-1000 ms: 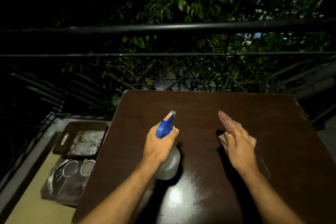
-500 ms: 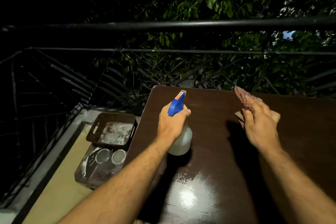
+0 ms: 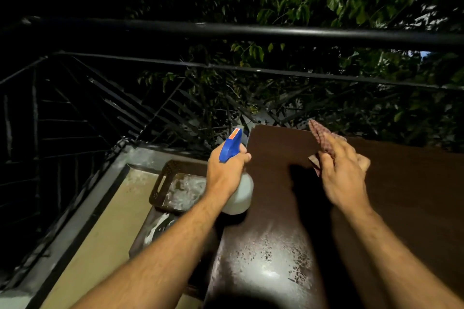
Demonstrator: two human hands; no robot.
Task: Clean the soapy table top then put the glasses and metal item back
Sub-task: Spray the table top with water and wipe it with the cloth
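Observation:
The dark brown table top (image 3: 401,195) fills the right half of the head view, with a wet, soapy sheen (image 3: 266,253) on its near part. My left hand (image 3: 226,170) grips a white spray bottle (image 3: 239,194) by its blue trigger head, held above the table's left edge. My right hand (image 3: 344,175) holds a red checked cloth (image 3: 322,137) over the table, fingers half curled around it. The glasses and the metal item are hidden behind my left forearm.
A dark perforated tray (image 3: 160,183) with soapy residue lies on the ledge left of the table, above a grey mat (image 3: 150,231). A black metal railing (image 3: 226,30) runs behind, with tree leaves beyond. A beige floor strip (image 3: 100,221) lies at lower left.
The view has swung left and down the ledge. My left hand has carried the bottle from over the table's middle to its left edge. The glasses on the mat have gone behind my forearm.

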